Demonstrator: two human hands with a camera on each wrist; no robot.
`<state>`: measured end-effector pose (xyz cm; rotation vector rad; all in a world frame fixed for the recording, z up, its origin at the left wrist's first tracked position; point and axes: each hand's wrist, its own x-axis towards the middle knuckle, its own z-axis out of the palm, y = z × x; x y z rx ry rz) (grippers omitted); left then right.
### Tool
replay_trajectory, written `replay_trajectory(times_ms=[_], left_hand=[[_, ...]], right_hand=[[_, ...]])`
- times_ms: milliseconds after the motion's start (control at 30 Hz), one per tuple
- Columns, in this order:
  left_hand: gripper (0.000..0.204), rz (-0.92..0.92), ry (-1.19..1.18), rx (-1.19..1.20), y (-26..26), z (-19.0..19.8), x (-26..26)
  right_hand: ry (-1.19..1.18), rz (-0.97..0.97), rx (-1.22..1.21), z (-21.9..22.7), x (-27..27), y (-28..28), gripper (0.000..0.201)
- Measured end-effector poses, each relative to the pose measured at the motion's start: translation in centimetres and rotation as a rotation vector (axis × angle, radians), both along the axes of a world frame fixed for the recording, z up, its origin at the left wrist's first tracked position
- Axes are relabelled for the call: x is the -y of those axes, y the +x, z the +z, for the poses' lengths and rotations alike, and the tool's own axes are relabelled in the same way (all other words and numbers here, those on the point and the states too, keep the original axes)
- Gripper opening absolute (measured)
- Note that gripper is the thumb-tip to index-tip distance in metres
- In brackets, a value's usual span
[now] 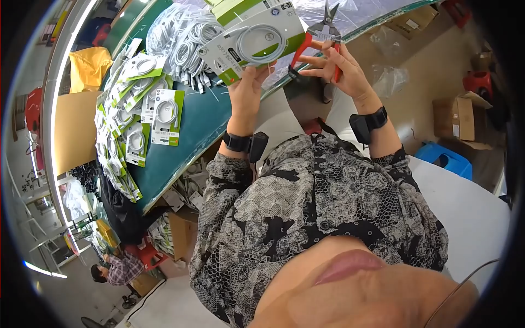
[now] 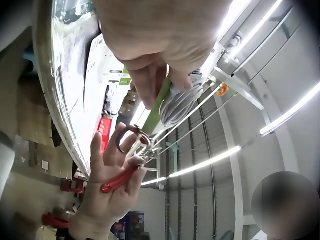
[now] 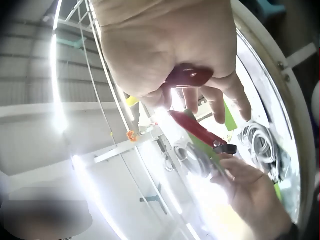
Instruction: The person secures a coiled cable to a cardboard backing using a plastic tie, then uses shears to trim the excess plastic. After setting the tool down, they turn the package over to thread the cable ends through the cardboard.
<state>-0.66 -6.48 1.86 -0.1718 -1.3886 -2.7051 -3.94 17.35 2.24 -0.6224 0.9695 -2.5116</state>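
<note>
Firstly, the fingers of the left hand (image 1: 246,94) pinch a carded cable package (image 1: 256,46) at its lower edge, thumb against the rest. Those of the right hand (image 1: 351,75) are spread and mostly straight, with the thumb hooked over one red handle of the cutters (image 1: 326,31). The package is raised in the left hand, just beside the cutters; whether the two touch cannot be confirmed.

Handling, as judged: the package should be light, its card stiff enough to stay flat but liable to crease under a hard pinch. The coil (image 1: 283,40) is likely springy and smooth. The sound hold is the bare card margin, clear of the coil. The cutters should be rigid and heavier for their size, properly gripped by the handles.

Appearance: white and green card, dark print, pale round coil on its face; the lettering is too small to read. The cutters show dark metal blades, parted, and a black loop (image 1: 295,72) at one handle end.

Further out, similar packages (image 1: 117,131) lie heaped on the green surface (image 1: 192,121), near loose white cables (image 1: 191,46). Beyond the heap sits a yellow bag (image 1: 89,66).
</note>
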Motion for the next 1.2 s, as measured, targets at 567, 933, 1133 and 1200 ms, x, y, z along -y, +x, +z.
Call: replay_trajectory(times_ms=[567,933,1133,1200], left_hand=[[0.039,0.021,0.457,0.055,-2.4,0.5,-3.9],[0.037,-0.022,0.409,0.068,-2.4,2.0,-3.6],[0.035,-0.057,0.314,0.207,-1.5,1.8,-4.1],[0.036,-0.058,0.245,0.214,-1.4,1.6,-4.1]], right_hand=[[0.409,-0.207,-0.049,-2.9,6.9,3.9,0.045],[0.094,-0.199,0.053,-0.2,5.1,3.1,0.044],[0.041,-0.287,-0.024,-0.2,6.1,2.5,0.048],[0.071,-0.24,-0.066,0.1,6.6,2.8,0.055]])
